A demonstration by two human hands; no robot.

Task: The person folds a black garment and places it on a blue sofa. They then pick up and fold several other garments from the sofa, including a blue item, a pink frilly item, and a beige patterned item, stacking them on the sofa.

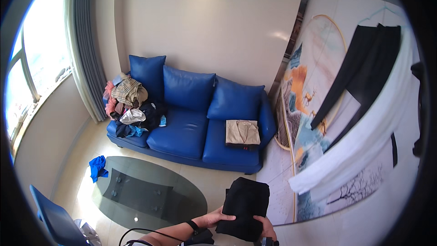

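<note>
A folded black garment (243,205) is held between both hands in front of me, near the bottom of the view. My left hand (218,217) grips its left side, thumb on top and fingers hidden behind. On its lower right side, my right hand (265,226) holds it the same way. Beyond it, a folded beige garment (242,132) lies on dark folded cloth on the right seat of the blue sofa (181,133). At the sofa's left end is a heap of mixed clothes (131,104), including a plaid piece.
An oval glass table (146,191) stands ahead to the left, with a blue cloth (98,168) at its far left edge. A blue chair (56,215) is at lower left. Black trousers (362,68) and a long white cloth (362,143) hang at the right before a painted panel.
</note>
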